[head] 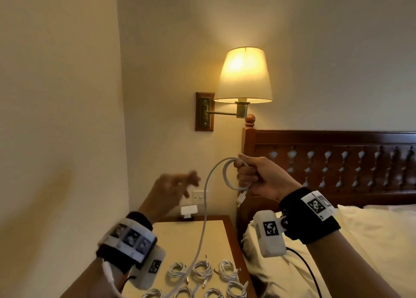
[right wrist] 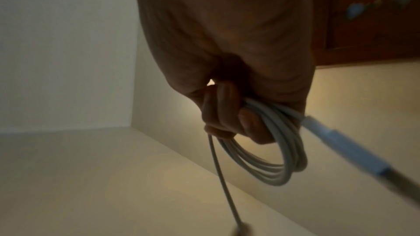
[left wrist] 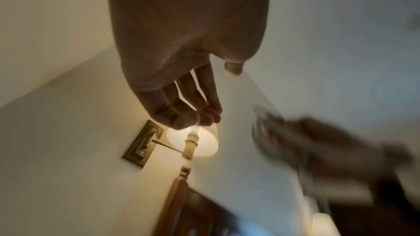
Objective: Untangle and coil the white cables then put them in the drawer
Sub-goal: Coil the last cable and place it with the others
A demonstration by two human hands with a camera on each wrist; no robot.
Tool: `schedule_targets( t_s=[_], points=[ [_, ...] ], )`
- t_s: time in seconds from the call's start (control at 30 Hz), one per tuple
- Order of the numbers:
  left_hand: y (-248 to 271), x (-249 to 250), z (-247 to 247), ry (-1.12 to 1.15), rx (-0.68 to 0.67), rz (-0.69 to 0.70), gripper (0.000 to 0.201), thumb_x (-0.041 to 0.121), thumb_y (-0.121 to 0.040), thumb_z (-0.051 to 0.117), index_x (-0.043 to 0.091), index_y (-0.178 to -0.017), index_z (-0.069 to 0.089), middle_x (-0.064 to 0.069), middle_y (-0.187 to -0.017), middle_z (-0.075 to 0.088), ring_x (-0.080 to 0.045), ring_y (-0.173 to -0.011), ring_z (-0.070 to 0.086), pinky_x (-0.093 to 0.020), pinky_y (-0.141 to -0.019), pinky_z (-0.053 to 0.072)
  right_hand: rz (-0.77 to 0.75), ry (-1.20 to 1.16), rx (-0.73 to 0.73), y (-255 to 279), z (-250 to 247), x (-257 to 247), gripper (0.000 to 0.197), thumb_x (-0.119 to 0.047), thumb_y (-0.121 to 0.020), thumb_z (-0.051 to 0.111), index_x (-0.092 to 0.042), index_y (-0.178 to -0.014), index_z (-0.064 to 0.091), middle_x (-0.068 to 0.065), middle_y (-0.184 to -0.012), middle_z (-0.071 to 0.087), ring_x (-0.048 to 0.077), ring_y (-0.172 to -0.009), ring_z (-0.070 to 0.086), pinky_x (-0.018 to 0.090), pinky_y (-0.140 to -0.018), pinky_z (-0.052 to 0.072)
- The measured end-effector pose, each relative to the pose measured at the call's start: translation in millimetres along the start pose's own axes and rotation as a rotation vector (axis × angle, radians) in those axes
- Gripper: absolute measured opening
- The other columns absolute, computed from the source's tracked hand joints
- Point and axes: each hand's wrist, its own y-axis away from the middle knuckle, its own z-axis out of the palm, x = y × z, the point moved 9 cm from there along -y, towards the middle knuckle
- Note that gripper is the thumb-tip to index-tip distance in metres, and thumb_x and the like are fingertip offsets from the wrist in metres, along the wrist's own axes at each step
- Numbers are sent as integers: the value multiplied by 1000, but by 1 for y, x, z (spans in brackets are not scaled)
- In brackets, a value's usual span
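Right hand point(head: 258, 176) is raised at right, forearm angled up from near right, fingers point(right wrist: 218, 112) curled tight and thumb clamped on top, closed around a coiled white cable point(right wrist: 268, 152). Left hand point(head: 171, 189) is raised to its left, motion-blurred, nothing held. In the left wrist view its fingers point(left wrist: 193, 100) are seen extended and close together, thumb apart.

lit wall lamp point(head: 244, 74) | carved wooden headboard point(head: 337, 162) | bed pillow point(head: 371, 241) | wall switch point(head: 199, 197)
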Motion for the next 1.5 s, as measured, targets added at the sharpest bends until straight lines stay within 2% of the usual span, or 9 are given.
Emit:
schedule_targets(
  t_s=[0.07, 0.2, 0.4, 0.53, 0.67, 0.93, 1.07, 1.3, 1.5],
  points=[
    [-9, 7, -21, 248, 91, -75, 56, 56, -93, 30, 20, -114, 67, 2, -104, 72, -21, -87, 66, -31, -69, 50, 29, 102, 11, 2, 1, 0, 34, -26, -104, 36, -11, -77, 52, -6, -53, 25, 9, -46, 21, 26, -55, 20],
    [-16, 39, 12, 174, -92, -78, 55, 55, -93, 29, 19, -119, 61, 3, -109, 69, -12, -99, 64, -28, -78, 52, 59, 330, -42, 2, 27, 2, 39, -26, -104, 37, -12, -73, 56, -5, -55, 28, 10, -49, 23, 23, -52, 23],
    [-16, 43, 22, 161, -42, -97, 55, 59, -89, 36, 14, -83, 68, 5, -74, 66, -7, -75, 58, -24, -75, 42, 24, 401, -24, 2, 48, -9, 41, -26, -104, 38, -12, -69, 54, -3, -54, 31, 10, -48, 27, 25, -54, 23],
    [-15, 47, 27, 171, -104, -62, 47, 59, -78, 46, 17, -90, 65, 5, -80, 65, -8, -77, 58, -17, -72, 45, 11, 466, 13, 0, 47, -12, 39, -27, -104, 39, -12, -71, 54, -3, -55, 32, 9, -47, 28, 23, -52, 26],
    [-16, 45, 22, 91, -151, 17, 26, 32, -91, 58, 10, -102, 67, 4, -81, 71, 1, -69, 62, -12, -63, 46, 40, 458, -3, -1, 45, -8, 37, -27, -104, 39, -12, -74, 54, -4, -54, 32, 8, -46, 29, 21, -49, 27],
    [-13, 18, 6, 135, -86, -31, 28, 35, -91, 56, 9, -91, 69, -2, -73, 67, -25, -65, 63, -30, -66, 56, 136, 77, -125, -1, 44, 14, 35, -31, -103, 37, -10, -81, 54, -7, -55, 25, 8, -50, 23, 22, -54, 26],
    [-13, 7, 6, -64, 10, 13, 26, 37, -96, 50, 19, -82, 60, 6, -58, 52, -9, -50, 45, -19, -50, 42, 174, -195, -223, -2, 47, 30, 29, -31, -98, 44, -8, -86, 56, -8, -55, 30, 6, -47, 31, 20, -51, 36],
    [8, -43, -2, -356, 118, 27, 32, 24, -102, 40, 32, -72, 47, 6, -60, 49, -9, -53, 44, -22, -55, 37, 31, -458, -136, 2, 16, 1, 23, -25, -97, 46, -9, -83, 56, -8, -55, 32, 7, -47, 33, 21, -53, 37],
    [43, 13, 63, -833, -244, 163, 29, 32, -105, 30, 27, -92, 55, 3, -84, 61, -10, -68, 53, -17, -58, 31, -126, -174, 118, -5, 2, -8, 28, -24, -104, 39, -9, -86, 55, -4, -57, 35, 9, -48, 37, 24, -57, 42]
  ],
)
